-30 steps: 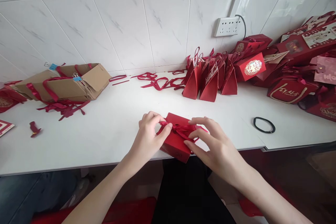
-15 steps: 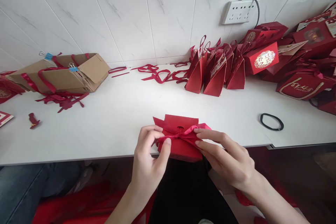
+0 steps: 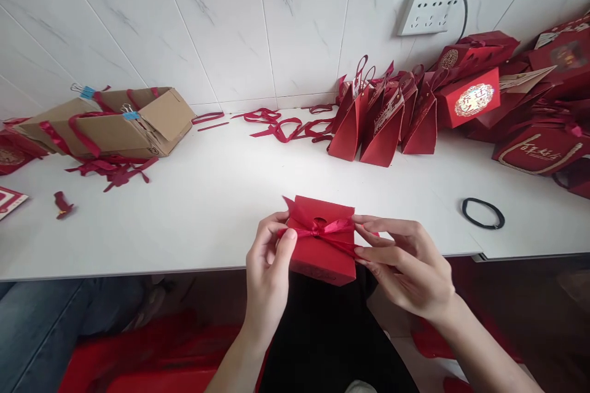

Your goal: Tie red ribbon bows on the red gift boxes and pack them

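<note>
A small red paper gift bag (image 3: 322,255) lies at the front edge of the white table (image 3: 207,209), with a red ribbon (image 3: 322,230) tied across its top. My left hand (image 3: 267,264) pinches the ribbon's left end beside the bag. At the bag's right side my right hand (image 3: 405,261) pinches the ribbon's other end with thumb and fingers. Both hands are closed on the ribbon.
Several finished red gift bags (image 3: 382,126) stand at the back right, with red boxes (image 3: 470,98) piled behind them. Loose ribbons (image 3: 281,126) lie by the wall. A cardboard box (image 3: 110,126) wrapped in ribbons sits back left. A black hair tie (image 3: 483,214) lies at the right.
The bag turned square to me and slid slightly toward the table edge. My hands moved apart along the ribbon, drawing its ends outward and tightening the knot.
</note>
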A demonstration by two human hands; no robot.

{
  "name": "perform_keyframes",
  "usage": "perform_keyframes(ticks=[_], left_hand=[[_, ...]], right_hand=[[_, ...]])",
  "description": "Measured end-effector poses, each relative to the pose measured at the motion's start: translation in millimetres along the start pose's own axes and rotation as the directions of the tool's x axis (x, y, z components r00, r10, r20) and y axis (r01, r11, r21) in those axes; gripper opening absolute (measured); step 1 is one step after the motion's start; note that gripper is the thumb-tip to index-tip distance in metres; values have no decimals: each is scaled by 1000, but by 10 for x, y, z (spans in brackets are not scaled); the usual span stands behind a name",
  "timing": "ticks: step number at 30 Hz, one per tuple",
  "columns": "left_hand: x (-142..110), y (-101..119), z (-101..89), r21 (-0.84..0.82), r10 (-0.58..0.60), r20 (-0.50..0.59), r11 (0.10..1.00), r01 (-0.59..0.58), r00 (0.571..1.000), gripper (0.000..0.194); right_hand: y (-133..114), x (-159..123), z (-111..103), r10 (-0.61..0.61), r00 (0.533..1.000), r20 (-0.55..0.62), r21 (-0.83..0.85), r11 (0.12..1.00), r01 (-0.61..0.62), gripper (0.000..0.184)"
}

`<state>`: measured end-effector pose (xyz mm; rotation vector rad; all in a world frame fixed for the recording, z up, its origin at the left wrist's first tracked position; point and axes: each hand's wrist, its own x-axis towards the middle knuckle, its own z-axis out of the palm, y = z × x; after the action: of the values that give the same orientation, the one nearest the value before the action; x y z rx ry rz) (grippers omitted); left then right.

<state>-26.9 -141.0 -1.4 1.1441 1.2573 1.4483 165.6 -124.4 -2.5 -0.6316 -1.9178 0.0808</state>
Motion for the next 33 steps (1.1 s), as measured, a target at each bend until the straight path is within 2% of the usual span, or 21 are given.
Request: perform_keyframes(ticks=[3, 12, 17, 19, 21, 24, 26, 28, 30, 32, 33], left_hand=[[24, -7, 0, 23, 4, -5, 1000, -4, 1000, 19], [49, 23, 22, 98, 78, -40, 992, -73, 996, 19], [101, 71, -34, 158, 81, -28, 985, -75, 996, 18], [264, 93, -32, 196, 68, 41, 978, -75, 997, 20], [517, 120, 24, 276, 78, 181, 953, -126, 980, 21], [928, 187, 183, 347, 105, 442, 896, -277, 891, 19], [1099, 253, 257, 351, 181, 446, 865, -358, 876, 21], [1132, 325, 250, 332, 260, 319, 870, -365, 911, 21], [1050, 382, 176, 291, 267, 195, 903, -316, 944, 23], [919, 415, 95, 275, 192, 203, 930, -244, 960, 24], [856, 422, 71, 280, 135, 252, 938, -205, 958, 22]], right_hand=[[41, -12, -18, -22, 999, -25, -65, 998, 20, 26], [137, -114, -88, 12, 1000, 15, -184, 983, -9, 28], [70, -126, -163, -17, 1000, 17, -260, 965, 21, 25], [-48, -113, -119, -6, 1000, 23, -255, 967, 11, 23], [-234, -67, -10, 11, 998, 63, -243, 970, 4, 20], [-574, 59, 164, 32, 982, 184, -226, 974, 11, 12], [-751, 147, 178, 44, 967, 250, -194, 981, 6, 16], [-806, 214, 72, 83, 964, 253, -168, 985, -41, 22], [-703, 259, -105, 184, 970, 160, -176, 972, -155, 19], [-469, 298, -262, 340, 940, -4, -200, 921, -334, 21], [-328, 319, -308, 447, 892, -60, -209, 869, -449, 24]])
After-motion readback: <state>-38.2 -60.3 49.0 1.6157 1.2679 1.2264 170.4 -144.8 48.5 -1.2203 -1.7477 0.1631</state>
